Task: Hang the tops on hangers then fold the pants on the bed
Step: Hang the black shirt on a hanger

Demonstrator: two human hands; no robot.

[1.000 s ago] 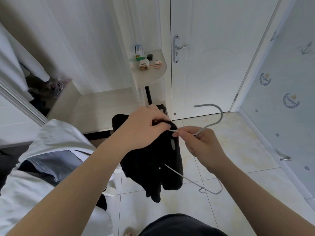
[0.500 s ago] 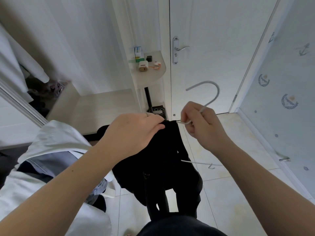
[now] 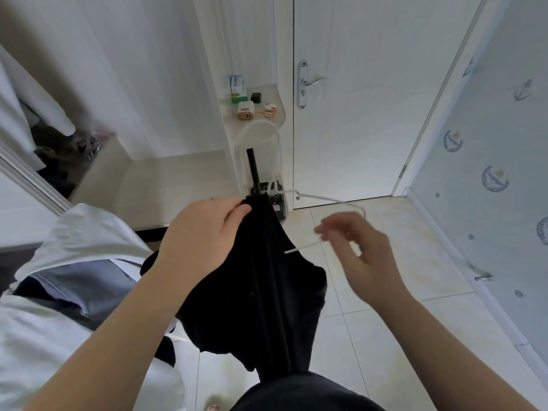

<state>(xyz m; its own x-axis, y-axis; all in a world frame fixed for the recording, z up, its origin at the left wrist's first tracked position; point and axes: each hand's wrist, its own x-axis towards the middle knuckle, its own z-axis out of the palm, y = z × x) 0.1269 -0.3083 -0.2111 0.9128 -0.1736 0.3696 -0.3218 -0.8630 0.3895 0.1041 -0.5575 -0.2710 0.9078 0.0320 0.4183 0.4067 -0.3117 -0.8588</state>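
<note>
Black, limp top [image 3: 267, 280] hung bunched from the left hand [image 3: 204, 235], pinched at its collar; right hand [image 3: 355, 247], blurred, loosely curled around the light wire hanger [image 3: 323, 200].

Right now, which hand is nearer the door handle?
Right. The right hand hovers open below the door handle, beside the hanger; the left hand pinches the black top farther left.

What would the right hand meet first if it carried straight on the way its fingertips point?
Probably the white wire hanger, then the black top; the right hand is blurred and depth is unclear.
</note>
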